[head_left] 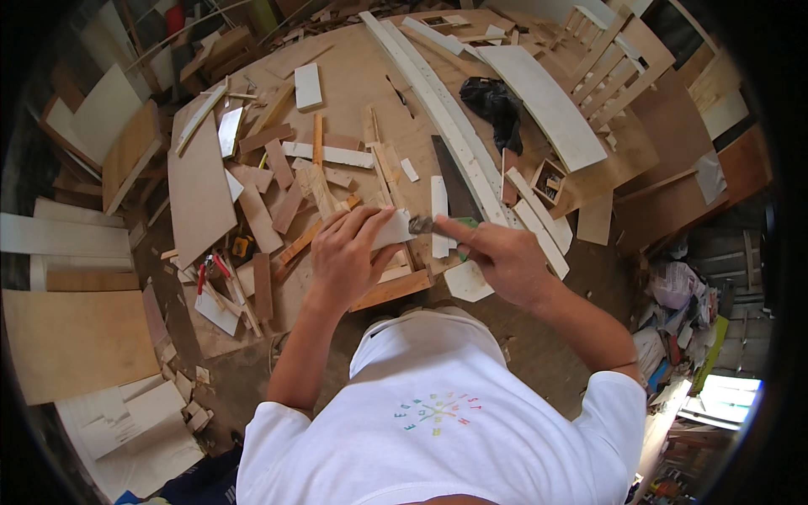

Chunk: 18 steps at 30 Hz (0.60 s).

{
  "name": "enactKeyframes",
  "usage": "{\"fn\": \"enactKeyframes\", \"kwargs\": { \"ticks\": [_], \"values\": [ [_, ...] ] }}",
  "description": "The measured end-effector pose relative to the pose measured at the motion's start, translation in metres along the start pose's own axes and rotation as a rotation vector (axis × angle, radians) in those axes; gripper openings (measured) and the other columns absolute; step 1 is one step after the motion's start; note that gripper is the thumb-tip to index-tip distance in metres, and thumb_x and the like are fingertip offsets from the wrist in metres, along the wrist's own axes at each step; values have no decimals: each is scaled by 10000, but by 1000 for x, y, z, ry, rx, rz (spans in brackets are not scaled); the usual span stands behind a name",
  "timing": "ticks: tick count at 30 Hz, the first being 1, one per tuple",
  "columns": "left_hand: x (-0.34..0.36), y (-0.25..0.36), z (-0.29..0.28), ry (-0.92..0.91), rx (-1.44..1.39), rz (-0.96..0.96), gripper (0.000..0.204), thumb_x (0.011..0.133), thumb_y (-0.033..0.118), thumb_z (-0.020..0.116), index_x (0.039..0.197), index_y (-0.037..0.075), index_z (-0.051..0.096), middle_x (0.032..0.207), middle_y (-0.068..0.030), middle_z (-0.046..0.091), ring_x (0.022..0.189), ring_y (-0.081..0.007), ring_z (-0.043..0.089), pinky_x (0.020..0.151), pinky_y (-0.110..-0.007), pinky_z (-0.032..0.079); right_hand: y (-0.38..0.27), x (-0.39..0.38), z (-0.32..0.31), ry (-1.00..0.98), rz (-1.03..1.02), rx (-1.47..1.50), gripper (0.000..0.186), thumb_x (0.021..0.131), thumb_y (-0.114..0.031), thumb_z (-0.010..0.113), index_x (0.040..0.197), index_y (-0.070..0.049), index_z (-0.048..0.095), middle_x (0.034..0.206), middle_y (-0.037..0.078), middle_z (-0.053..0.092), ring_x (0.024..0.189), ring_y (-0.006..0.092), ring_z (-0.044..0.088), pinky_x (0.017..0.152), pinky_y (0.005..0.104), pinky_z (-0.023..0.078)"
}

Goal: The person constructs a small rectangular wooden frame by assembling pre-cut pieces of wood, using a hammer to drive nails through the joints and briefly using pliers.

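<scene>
My left hand (343,257) grips a small white board piece (392,229) near the front of the wooden worktop (337,71), fingers curled over it. My right hand (497,261) is closed around a tool with a green handle (467,251) and a smeared metal blade (419,225); the index finger lies along the tool, whose tip meets or nearly meets the white piece's right end. Beneath the hands are wooden strips (391,297), with a narrow white strip (438,206) just beyond the tool.
Long white boards (421,93), a black bag (488,105), a small box (549,179) and a slatted wooden piece (606,76) lie at the back and right. Scrap wood, red-handled pliers (202,273) and a tape measure (244,247) lie left. Stacked panels (76,337) flank the worktop.
</scene>
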<state>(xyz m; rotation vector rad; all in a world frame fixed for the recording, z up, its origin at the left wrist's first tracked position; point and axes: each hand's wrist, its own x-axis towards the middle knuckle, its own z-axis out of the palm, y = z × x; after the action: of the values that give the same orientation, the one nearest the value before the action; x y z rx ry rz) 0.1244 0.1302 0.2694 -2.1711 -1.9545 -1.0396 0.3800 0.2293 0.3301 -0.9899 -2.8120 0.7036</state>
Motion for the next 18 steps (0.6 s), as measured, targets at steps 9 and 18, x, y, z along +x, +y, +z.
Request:
{"fn": "enactKeyframes", "kwargs": {
  "ticks": [9, 18],
  "values": [
    [0, 1, -2, -21, 14, 12, 491, 804, 230, 853, 1249, 82, 710, 1131, -86, 718, 1004, -293, 712, 952, -416, 537, 18, 3, 18, 431, -307, 113, 757, 841, 18, 707, 1496, -345, 603, 730, 43, 608, 613, 244, 638, 560, 399, 528],
    [3, 1, -1, -12, 6, 13, 495, 801, 224, 851, 1251, 76, 706, 1125, -93, 713, 1004, -295, 710, 941, -410, 538, 17, 4, 30, 382, -243, 295, 701, 895, 19, 684, 1517, -286, 578, 820, 84, 661, 663, 279, 645, 622, 416, 538]
  ]
}}
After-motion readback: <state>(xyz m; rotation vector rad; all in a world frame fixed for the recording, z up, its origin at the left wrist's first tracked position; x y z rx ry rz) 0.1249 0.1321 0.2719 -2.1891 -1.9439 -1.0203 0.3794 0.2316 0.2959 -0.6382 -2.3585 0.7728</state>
